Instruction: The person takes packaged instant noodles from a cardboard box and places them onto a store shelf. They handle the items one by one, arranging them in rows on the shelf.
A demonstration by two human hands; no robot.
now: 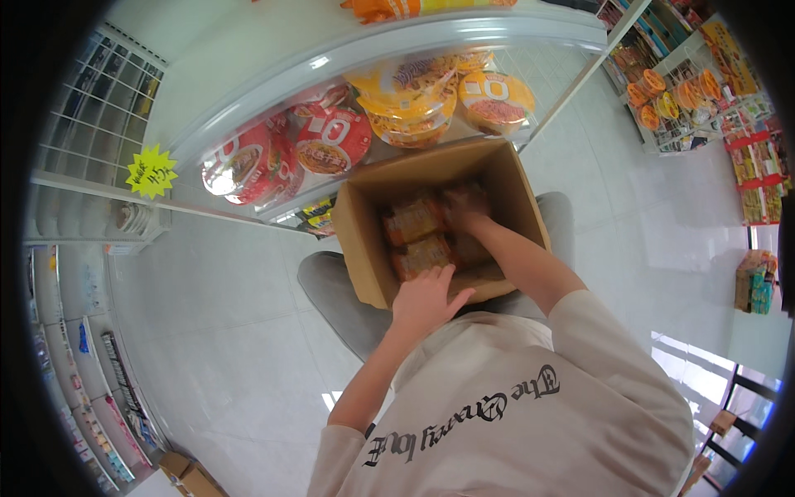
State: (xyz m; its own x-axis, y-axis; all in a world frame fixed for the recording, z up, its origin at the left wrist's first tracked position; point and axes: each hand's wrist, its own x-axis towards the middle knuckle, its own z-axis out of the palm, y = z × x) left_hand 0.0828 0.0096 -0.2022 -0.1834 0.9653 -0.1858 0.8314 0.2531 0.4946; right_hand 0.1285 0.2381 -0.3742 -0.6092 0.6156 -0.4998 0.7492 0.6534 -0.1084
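An open cardboard box [363, 239] stands tilted towards me between my knees, against the front of a store shelf. Several orange-wrapped food packs [413, 222] lie at its bottom on the left side. My right hand [466, 205] reaches deep into the box, over the packs at the far right. Shadow and blur hide its fingers, so its grip is unclear. At the near wall of the box is my left hand [428, 297], fingers apart, with nothing held in it. Its fingertips reach over the rim close to the nearer pack [423, 256].
Red instant noodle bowls [335, 140] and a yellow bowl [495, 99] stand on the shelf beyond the box, beside stacked yellow noodle packs [407, 99]. A transparent shelf edge [385, 46] curves above them. A yellow price tag [152, 172] hangs at left.
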